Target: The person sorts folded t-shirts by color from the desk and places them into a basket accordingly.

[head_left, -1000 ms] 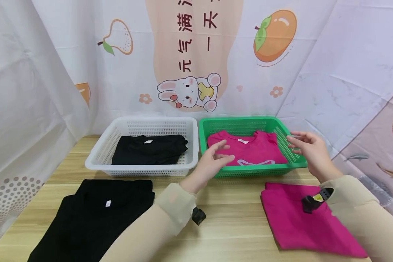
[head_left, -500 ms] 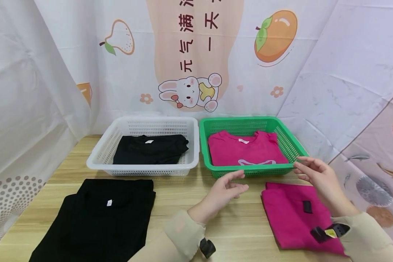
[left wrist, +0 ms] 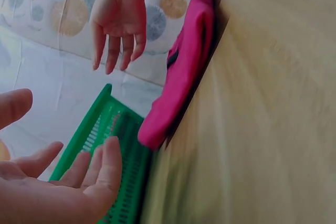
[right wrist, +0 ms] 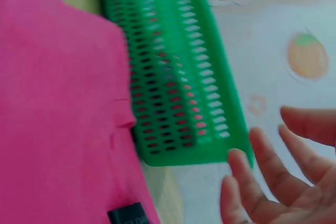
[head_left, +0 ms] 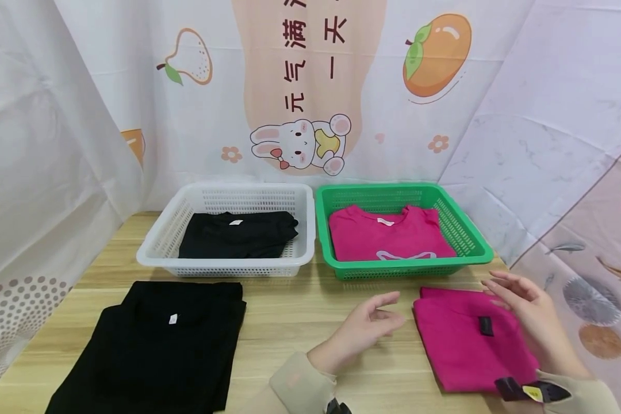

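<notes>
On the right of the table lies a folded magenta shirt (head_left: 466, 345) with a small black tag near its top. My right hand (head_left: 530, 313) hovers at its right edge, fingers relaxed and holding nothing. To the shirt's left is my left hand (head_left: 364, 330), over the bare wood with loosely bent fingers and nothing in them. The left wrist view shows both the left hand (left wrist: 68, 182) and the right hand (left wrist: 121, 24) with empty palms. Behind them a green basket (head_left: 414, 265) holds another folded magenta shirt (head_left: 393, 238) with a pale print.
A white basket (head_left: 227, 266) with a folded black shirt (head_left: 238, 237) stands left of the green one. In the left foreground lies a folded black shirt (head_left: 155, 351) with a white label. A printed curtain (head_left: 196, 132) hangs behind the wooden table (head_left: 279, 322).
Both hands have drawn back from the green basket toward the front. The left also went right, off the basket's near rim; the right came down beside the magenta shirt. The clothes have stayed put.
</notes>
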Demonstrator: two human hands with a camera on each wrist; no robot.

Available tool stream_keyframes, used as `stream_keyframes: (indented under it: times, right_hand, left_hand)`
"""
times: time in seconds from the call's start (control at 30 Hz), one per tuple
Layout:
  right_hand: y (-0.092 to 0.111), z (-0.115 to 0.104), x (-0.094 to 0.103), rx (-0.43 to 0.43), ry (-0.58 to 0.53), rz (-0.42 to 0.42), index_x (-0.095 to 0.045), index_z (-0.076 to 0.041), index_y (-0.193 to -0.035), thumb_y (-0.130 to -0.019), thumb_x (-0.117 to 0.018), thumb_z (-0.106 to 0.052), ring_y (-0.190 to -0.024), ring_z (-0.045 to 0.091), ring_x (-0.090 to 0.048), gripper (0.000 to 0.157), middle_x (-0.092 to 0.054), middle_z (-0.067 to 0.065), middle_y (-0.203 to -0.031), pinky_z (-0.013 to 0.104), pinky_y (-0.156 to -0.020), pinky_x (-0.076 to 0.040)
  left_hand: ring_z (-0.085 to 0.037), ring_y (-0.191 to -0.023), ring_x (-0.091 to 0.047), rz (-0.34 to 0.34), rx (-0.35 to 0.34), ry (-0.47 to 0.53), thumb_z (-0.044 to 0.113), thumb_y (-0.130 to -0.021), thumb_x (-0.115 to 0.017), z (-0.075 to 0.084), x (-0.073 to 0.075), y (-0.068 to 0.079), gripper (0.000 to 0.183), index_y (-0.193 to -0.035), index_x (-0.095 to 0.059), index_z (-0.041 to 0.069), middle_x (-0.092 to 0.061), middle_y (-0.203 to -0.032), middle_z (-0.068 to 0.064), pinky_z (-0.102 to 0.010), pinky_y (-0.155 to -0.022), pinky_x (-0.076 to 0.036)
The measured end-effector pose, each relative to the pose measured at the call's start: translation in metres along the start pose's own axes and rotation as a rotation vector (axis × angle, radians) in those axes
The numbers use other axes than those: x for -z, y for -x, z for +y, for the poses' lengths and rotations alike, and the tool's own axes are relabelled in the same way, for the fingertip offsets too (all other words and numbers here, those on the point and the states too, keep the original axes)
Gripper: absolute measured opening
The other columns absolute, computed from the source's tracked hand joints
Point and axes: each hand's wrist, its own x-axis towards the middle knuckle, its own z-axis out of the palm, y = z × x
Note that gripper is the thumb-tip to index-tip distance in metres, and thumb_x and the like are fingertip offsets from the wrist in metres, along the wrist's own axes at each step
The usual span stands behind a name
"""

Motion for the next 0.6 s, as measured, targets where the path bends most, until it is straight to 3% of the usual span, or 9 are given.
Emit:
stream_keyframes:
  times: [0.13,0.23,0.43,0.6]
  right_hand:
    - [0.003,0.006,0.012,0.027,-0.174,-0.074,-0.071,-0.015,-0.115,-0.100,-0.045,0.009,-0.092,0.008,-0.072,0.038,-0.076,-0.003,-0.103,0.020,-0.076,-0.057]
    - [0.004,0.008,0.017,0.032,-0.230,-0.080,-0.071,-0.013,-0.115,-0.100,-0.042,0.011,-0.093,0.011,-0.073,0.041,-0.076,0.000,-0.104,0.021,-0.076,-0.058]
    - [0.010,0.014,0.022,-0.015,-0.093,0.060,-0.074,-0.022,-0.108,-0.097,-0.052,0.008,-0.089,0.000,-0.071,0.038,-0.076,-0.012,-0.100,0.016,-0.071,-0.056]
    - [0.019,0.021,0.030,-0.142,0.010,0.190,-0.075,-0.034,-0.099,-0.096,-0.061,-0.002,-0.083,-0.008,-0.066,0.035,-0.072,-0.024,-0.094,0.011,-0.067,-0.051]
  left_hand:
    - [-0.022,-0.122,-0.057,-0.011,0.040,0.003,0.019,-0.093,-0.067,-0.004,-0.010,0.001,0.050,-0.142,-0.054,0.016,-0.054,-0.141,-0.015,-0.041,-0.095,-0.053]
    - [-0.026,-0.131,-0.051,-0.012,0.060,0.014,0.021,-0.092,-0.069,-0.006,-0.016,0.001,0.051,-0.142,-0.055,0.019,-0.052,-0.143,-0.014,-0.042,-0.098,-0.051]
    - [-0.029,-0.135,-0.046,-0.019,0.077,0.026,0.019,-0.091,-0.069,-0.012,-0.020,0.000,0.054,-0.143,-0.053,0.019,-0.048,-0.146,-0.012,-0.046,-0.104,-0.048]
    - [-0.027,-0.131,-0.049,-0.046,0.113,0.039,0.018,-0.091,-0.070,-0.023,-0.018,0.003,0.057,-0.145,-0.051,0.018,-0.048,-0.146,-0.012,-0.043,-0.104,-0.048]
